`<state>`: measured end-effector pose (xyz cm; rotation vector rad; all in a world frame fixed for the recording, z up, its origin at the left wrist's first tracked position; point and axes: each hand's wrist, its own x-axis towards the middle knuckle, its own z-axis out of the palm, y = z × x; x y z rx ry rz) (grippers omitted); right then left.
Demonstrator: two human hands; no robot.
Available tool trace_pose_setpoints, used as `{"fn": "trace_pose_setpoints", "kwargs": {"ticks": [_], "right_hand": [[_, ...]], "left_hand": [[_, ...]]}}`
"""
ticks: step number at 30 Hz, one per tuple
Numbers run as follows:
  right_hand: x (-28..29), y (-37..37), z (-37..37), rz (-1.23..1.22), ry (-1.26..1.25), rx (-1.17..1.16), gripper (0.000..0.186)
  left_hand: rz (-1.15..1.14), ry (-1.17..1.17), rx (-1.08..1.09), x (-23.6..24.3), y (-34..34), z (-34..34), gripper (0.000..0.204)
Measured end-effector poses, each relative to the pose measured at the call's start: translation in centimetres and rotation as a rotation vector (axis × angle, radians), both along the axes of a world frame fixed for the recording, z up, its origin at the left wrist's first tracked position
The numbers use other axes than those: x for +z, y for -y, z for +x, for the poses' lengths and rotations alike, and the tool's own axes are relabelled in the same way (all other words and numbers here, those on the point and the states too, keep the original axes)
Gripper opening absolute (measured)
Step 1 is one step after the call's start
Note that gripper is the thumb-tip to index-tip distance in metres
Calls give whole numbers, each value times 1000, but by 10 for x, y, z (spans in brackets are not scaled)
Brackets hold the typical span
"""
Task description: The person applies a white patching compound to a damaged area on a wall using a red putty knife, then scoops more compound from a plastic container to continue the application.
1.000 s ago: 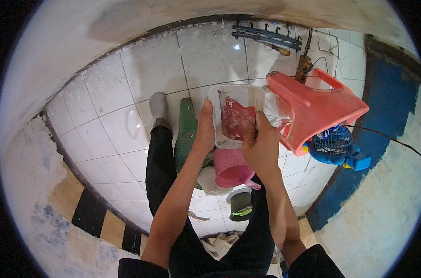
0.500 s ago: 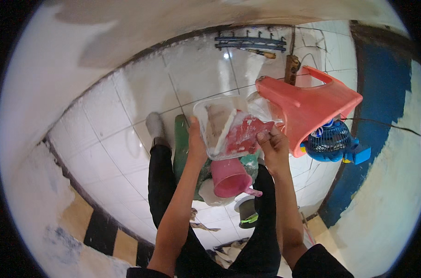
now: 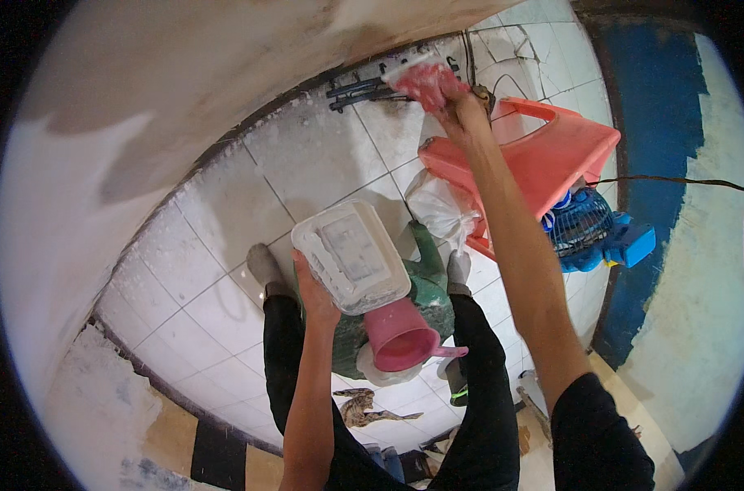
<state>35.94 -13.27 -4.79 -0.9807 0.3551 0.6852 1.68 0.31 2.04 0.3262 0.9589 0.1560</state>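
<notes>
Left grip [image 3: 316, 291] clasps side of white plastic tub [image 3: 351, 255]; right grip [image 3: 465, 117], well apart, closed around red scraper [image 3: 425, 84] smeared white.

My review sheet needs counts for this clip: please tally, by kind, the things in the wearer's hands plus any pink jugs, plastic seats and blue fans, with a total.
Red scraper, in the right hand: 1
White tub, in the left hand: 1
Pink jug: 1
Salmon plastic seat: 1
Blue fan: 1
Total: 5
</notes>
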Motion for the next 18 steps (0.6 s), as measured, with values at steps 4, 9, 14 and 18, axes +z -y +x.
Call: {"fn": "trace_pose_setpoints", "kwargs": {"ticks": [4, 9, 14, 18], "right_hand": [[5, -61, 44, 48, 82, 83, 27], [56, -73, 88, -70, 218, 146, 25], [140, -61, 29, -80, 238, 79, 30], [60, -15, 38, -535, 653, 290, 31]], "left_hand": [[-25, -32, 14, -8, 2, -7, 69], [-61, -16, -26, -11, 6, -4, 68], [-36, -64, 0, -8, -4, -13, 72], [-40, -21, 3, -13, 0, -6, 74]]}}
